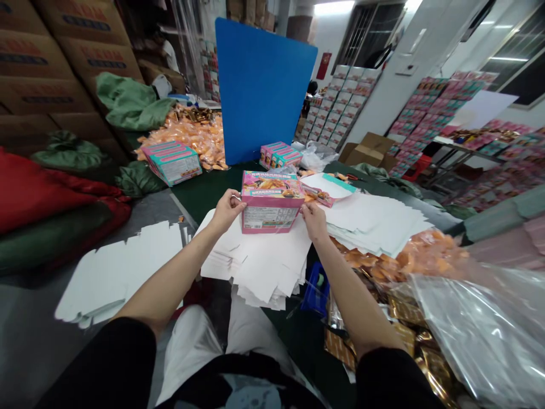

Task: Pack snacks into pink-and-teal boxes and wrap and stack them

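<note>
Hands [271,217] grip the pink box [272,203] by both side edges, above white cardboard sheets [266,261].

in front of you a dark green tabletop [196,193] carries piled orange packets [187,136], pink-and-teal boxes [172,162] and stacks of white cardboard sheets [272,255]. to your right lie a blue tape dispenser [315,288], gold packets [404,309] and clear plastic bags [481,329].
</note>
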{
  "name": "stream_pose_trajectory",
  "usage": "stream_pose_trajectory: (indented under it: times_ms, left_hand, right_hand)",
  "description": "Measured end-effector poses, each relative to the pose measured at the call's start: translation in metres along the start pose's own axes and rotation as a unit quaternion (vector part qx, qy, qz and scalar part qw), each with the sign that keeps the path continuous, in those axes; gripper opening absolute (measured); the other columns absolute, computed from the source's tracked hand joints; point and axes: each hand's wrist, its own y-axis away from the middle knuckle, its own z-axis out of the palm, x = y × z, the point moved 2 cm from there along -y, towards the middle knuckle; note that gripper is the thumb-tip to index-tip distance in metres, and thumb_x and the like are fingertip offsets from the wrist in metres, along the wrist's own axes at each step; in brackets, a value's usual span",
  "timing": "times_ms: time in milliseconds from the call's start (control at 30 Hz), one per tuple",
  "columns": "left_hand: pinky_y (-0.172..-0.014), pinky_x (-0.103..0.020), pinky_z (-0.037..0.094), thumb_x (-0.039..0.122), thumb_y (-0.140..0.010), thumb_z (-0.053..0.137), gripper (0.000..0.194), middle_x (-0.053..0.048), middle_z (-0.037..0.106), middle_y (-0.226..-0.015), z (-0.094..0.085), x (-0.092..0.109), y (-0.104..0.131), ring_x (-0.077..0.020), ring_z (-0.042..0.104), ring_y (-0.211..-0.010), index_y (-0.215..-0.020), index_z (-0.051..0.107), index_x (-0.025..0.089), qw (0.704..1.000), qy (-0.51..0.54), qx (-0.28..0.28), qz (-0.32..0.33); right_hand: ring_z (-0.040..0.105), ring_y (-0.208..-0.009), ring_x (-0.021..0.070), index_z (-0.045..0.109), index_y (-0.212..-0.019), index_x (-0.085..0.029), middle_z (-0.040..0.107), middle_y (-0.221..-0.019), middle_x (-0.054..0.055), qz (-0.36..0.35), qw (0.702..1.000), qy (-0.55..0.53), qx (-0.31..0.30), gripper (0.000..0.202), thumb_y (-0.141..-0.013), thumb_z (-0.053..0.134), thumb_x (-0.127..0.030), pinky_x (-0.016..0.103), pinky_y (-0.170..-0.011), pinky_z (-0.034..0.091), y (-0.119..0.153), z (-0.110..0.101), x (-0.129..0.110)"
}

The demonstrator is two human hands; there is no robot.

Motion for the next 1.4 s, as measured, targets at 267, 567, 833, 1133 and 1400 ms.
stream_pose_trajectory:
  times_ms: [267,567,833,1133,1400]
  left_hand:
    - [-0.058,-0.024,0.037,0.024,-0.068,0.069,0.042,0.006,0.059,-0.058,-0.011,0.005,-0.013,-0.0146,0.052,-0.056,-0.108,0.056,0.021,0.977,-0.212,-0.003,0.019]
    - [-0.072,-0.029,0.044,0.019,-0.075,0.069,0.049,-0.002,0.063,-0.069,-0.011,0.014,-0.029,-0.0218,0.059,-0.066,-0.124,0.067,0.019,0.897,-0.426,-0.014,0.117]
    - [-0.103,-0.043,0.048,0.048,-0.086,0.058,0.049,-0.014,0.062,-0.126,-0.021,0.013,-0.044,-0.0283,0.059,-0.119,-0.124,0.063,0.017,0.849,-0.442,-0.09,0.274]
    - [-0.102,-0.046,0.051,0.053,-0.085,0.061,0.055,-0.017,0.06,-0.131,-0.022,0.007,-0.052,-0.0285,0.057,-0.124,-0.124,0.059,0.015,0.872,-0.387,-0.117,0.275]
    - [-0.103,-0.046,0.05,0.041,-0.085,0.063,0.049,-0.017,0.054,-0.134,-0.019,0.002,-0.047,-0.027,0.054,-0.127,-0.126,0.054,0.015,0.888,-0.363,-0.11,0.261]
  right_hand:
    - [0.055,-0.08,0.022,0.05,-0.076,-0.024,0.063,-0.079,0.006,-0.138,0.972,0.173,0.083,0.017,-0.09,0.044,-0.031,0.035,-0.082,0.042,0.011,0.002,-0.015]
    - [0.054,-0.09,0.0262,0.047,-0.083,-0.023,0.059,-0.09,0.012,-0.211,0.945,0.242,0.066,0.015,-0.094,0.038,-0.027,0.041,-0.088,0.044,-0.004,0.015,-0.002]
    - [0.053,-0.08,0.0216,0.041,-0.076,-0.024,0.054,-0.078,0.005,-0.298,0.928,0.168,0.148,0.019,-0.093,0.041,-0.032,0.037,-0.078,0.047,-0.019,0.017,0.009]
    - [0.057,-0.07,0.0142,0.045,-0.089,-0.023,0.06,-0.08,-0.001,-0.132,0.982,-0.123,0.064,0.029,-0.081,0.059,-0.046,0.027,-0.066,0.047,-0.039,0.003,0.024]
    - [0.059,-0.096,0.0262,0.06,-0.11,-0.017,0.064,-0.103,0.013,-0.33,0.893,0.29,0.091,0.042,-0.087,0.064,-0.052,0.042,-0.09,0.043,-0.002,0.041,-0.062]
